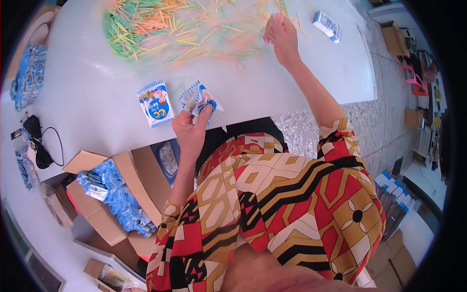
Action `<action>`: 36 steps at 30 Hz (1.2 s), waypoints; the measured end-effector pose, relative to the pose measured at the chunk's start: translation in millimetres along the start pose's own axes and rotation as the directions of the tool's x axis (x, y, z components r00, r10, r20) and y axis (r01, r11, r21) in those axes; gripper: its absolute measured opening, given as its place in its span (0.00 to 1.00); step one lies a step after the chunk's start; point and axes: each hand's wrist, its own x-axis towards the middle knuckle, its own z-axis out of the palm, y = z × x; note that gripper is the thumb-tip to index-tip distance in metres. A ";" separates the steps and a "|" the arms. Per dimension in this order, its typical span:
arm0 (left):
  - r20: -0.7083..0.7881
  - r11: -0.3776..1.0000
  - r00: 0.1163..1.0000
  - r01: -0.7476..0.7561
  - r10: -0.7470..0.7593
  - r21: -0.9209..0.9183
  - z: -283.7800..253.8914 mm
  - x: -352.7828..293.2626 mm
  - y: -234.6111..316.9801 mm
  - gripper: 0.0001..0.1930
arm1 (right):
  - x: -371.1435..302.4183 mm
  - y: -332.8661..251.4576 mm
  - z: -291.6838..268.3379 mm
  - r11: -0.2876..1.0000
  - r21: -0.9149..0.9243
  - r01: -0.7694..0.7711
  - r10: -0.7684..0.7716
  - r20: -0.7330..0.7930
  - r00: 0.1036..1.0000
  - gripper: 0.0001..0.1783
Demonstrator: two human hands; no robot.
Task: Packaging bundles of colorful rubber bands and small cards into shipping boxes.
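Observation:
My left hand [190, 130] is closed on a crumpled blue-and-white packet [197, 97], held up at the table's near edge. Just left of it, a second packet [156, 104] of the same colours lies flat on the table. At the far right of a loose spread of thin coloured sticks [141, 29], in green, yellow and orange, is my right hand [283, 36]. Its fingers are curled together, and whatever they hold is hidden. A few sticks show right beside its fingertips. Part of the spread is blurred.
A white-and-blue pack [327, 27] lies at the table's [335, 73] far right. Two rubber bands lie on the tabletop. An open cardboard box [138, 182] full of blue packets stands at lower left. Farther left are bundled packets [30, 78] and a black corded object [40, 142].

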 end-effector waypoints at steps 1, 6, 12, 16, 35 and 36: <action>0.007 1.000 1.000 0.003 -0.003 -0.025 3.4 -0.3 3.2 0.08 | -16.0 1.6 -1.0 0.997 -0.072 0.017 -0.017 0.000 1.000 0.18; 0.068 1.000 0.998 0.007 -0.008 0.012 14.2 -2.7 0.8 0.08 | -47.5 34.9 -27.6 0.981 -0.186 0.048 -0.024 0.132 0.991 0.16; 0.103 0.999 0.994 -0.022 0.019 0.030 21.4 -12.0 7.5 0.09 | -58.3 33.5 -27.2 0.945 -0.294 0.145 -0.086 0.204 0.975 0.12; 0.119 0.997 0.993 -0.004 -0.006 0.080 22.4 -18.7 8.1 0.09 | -63.3 31.9 -25.3 0.940 -0.305 0.155 -0.096 0.200 0.975 0.12; 0.188 0.934 0.958 -0.260 0.217 0.244 32.7 -3.0 -1.0 0.06 | -83.8 -95.4 88.2 0.963 0.269 0.008 -0.108 0.359 0.927 0.19; 0.193 0.943 0.965 -0.224 0.179 0.247 34.0 -3.9 2.1 0.06 | -85.0 -95.3 89.4 0.964 0.267 0.008 -0.108 0.364 0.925 0.19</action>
